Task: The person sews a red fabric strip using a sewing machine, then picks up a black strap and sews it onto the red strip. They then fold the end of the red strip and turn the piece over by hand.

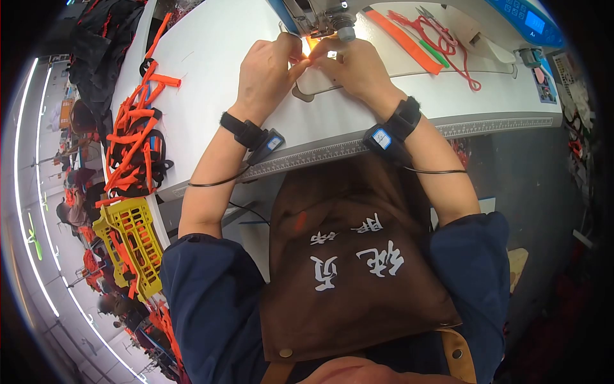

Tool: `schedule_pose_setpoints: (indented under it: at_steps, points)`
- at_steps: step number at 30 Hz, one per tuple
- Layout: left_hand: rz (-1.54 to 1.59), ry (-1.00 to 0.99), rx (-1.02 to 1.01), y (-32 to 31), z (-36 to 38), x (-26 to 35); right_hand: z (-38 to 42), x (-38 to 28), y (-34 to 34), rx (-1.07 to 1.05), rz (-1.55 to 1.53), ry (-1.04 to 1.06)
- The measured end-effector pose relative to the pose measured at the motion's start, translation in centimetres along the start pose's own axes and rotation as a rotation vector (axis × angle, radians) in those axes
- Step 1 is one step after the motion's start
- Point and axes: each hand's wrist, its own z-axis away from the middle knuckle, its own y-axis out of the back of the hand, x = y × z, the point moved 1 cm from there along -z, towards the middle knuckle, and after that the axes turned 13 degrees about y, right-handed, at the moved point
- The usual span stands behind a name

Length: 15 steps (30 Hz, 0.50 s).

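My left hand (272,69) and my right hand (358,69) meet just in front of the sewing machine head (323,16). Thumbs and fingers of both are pinched together, fingertips almost touching. Between them shows a small orange piece (312,43), brightly lit by the machine lamp; my fingers cover most of it, so its shape cannot be made out. The needle area is largely hidden behind my hands. Each wrist wears a black strap with a small device and a cable.
Orange strips with black parts (134,137) are heaped along the table's left side, above a yellow plastic basket (131,246). Right of the machine head lie an orange strip (406,41), red-handled scissors (435,35) and a green tool (435,54). A ruler edge (332,152) runs along the front.
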Motion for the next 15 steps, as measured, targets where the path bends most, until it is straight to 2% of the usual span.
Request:
schedule_pose_setpoints:
  at_steps: [3, 6, 9, 12, 15]
  points:
    - [-0.033, 0.009, -0.021, 0.4, 0.0, 0.4, 0.0, 0.1, 0.3, -0.008, 0.037, 0.036]
    - [-0.009, -0.049, -0.024, 0.8, -0.3, 0.8, 0.0, 0.1, 0.5, -0.061, 0.025, -0.017]
    - [-0.009, -0.067, -0.050, 0.9, -0.4, 0.6, 0.0, 0.2, 0.5, -0.029, -0.047, -0.058]
    - [0.084, -0.005, -0.062, 1.0, 0.1, 0.2, -0.1, 0.7, 0.1, 0.054, -0.064, -0.025]
    - [0.215, 0.114, -0.089, 0.6, 0.8, 0.4, -0.1, 0.1, 0.7, 0.001, -0.151, -0.154]
